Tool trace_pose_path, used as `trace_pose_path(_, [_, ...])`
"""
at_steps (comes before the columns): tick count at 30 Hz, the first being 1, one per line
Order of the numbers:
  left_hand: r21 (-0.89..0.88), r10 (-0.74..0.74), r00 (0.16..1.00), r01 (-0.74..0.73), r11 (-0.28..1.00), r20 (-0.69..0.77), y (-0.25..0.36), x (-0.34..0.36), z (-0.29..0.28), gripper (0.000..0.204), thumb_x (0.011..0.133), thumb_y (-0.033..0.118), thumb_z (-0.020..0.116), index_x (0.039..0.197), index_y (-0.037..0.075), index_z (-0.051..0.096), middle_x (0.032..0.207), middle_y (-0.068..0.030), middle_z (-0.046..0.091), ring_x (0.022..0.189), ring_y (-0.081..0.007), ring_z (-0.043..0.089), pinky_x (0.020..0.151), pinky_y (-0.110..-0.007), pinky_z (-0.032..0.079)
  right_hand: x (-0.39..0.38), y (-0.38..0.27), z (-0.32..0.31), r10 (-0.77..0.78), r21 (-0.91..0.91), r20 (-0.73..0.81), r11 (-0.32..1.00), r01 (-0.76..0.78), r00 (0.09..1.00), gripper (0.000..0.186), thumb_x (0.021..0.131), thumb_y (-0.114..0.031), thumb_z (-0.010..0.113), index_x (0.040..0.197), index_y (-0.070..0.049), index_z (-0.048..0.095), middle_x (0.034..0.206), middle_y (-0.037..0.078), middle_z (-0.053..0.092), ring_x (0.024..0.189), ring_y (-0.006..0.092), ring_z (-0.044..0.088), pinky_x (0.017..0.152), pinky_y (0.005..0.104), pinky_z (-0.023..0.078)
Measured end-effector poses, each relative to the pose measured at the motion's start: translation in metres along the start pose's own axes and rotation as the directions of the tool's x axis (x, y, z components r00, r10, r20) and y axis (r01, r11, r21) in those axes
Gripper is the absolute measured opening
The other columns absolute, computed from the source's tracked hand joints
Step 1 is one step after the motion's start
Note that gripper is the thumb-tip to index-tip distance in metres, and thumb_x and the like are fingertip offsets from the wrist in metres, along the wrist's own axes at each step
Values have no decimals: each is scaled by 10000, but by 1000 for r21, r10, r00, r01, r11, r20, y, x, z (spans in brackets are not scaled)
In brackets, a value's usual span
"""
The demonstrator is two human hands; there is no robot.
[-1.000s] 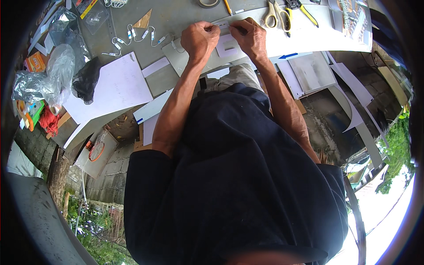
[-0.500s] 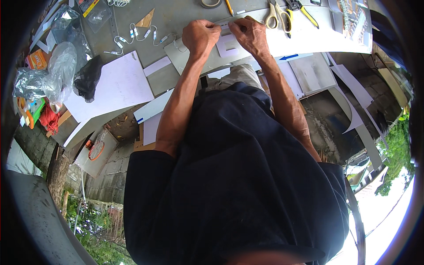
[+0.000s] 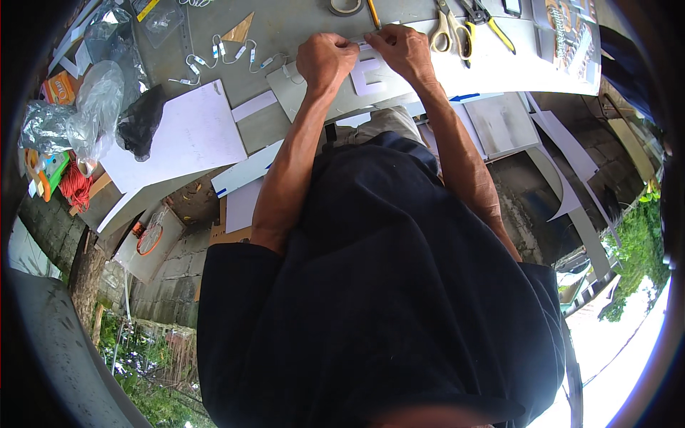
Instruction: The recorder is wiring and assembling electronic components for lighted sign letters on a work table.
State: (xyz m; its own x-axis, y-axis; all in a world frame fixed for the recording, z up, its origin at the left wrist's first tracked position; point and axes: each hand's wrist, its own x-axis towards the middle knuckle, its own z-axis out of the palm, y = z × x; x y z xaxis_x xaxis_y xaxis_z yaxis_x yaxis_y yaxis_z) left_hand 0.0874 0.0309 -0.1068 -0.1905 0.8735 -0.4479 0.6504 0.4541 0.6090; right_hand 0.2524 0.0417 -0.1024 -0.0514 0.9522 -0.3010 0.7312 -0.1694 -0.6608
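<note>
My left hand (image 3: pixel 327 60) is closed, thumb and finger pinched together above a grey board (image 3: pixel 285 96). My right hand (image 3: pixel 404 53) pinches too, just across a short gap. Between the fingertips is a small white piece (image 3: pixel 366 47), mostly hidden by them. Just below it, on the board, lies a white bracket-shaped cutout (image 3: pixel 368 78). Left of my left hand, a wire string of small white LED modules (image 3: pixel 216 50) trails over the grey table (image 3: pixel 275 21). Scissors (image 3: pixel 443 30) with pale handles lie right of my right hand, beside yellow-handled wire strippers (image 3: pixel 492 23).
A tape roll (image 3: pixel 347 6) and a pencil (image 3: pixel 374 13) lie beyond my hands. Clear plastic bags (image 3: pixel 100 107), a black bag (image 3: pixel 145 127) and red cord (image 3: pixel 75 187) crowd the left side. A large white sheet (image 3: pixel 178 132) overlaps the near table edge.
My hands stay close together, with my right fingertips shifted slightly. The small white piece shows less between them. The whole view has moved a little.
</note>
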Motion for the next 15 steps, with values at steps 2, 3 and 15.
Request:
trace_pose_path(2, [10,9,1000,-9,1000,1,1,2,-1,206,740,305,754,826,124,806,723,-116,739,699,-295,732,702,-386,582,-4,6,1,-90,78,-28,993,92,996,320,856,-351,732,960,-50,757,822,141,729,746,290,723,736,378,574])
trace_pose_path(3, [-1,17,1000,-17,1000,8,1,3,-1,211,746,310,755,828,122,804,723,-116,739,698,-293,731,702,-386,581,-5,9,1,-175,155,-62,971,183,983,288,858,-297,735,1004,-49,741,877,137,728,776,285,725,748,374,573])
trace_pose_path(15, [-51,107,986,-101,994,127,-3,-6,-14,229,849,268,758,968,75,785,856,-96,770,760,-198,735,726,-326,565,-10,14,5,-307,91,-52,946,310,950,187,867,-141,722,1038,-65,722,944,113,682,800,309,706,751,392,570])
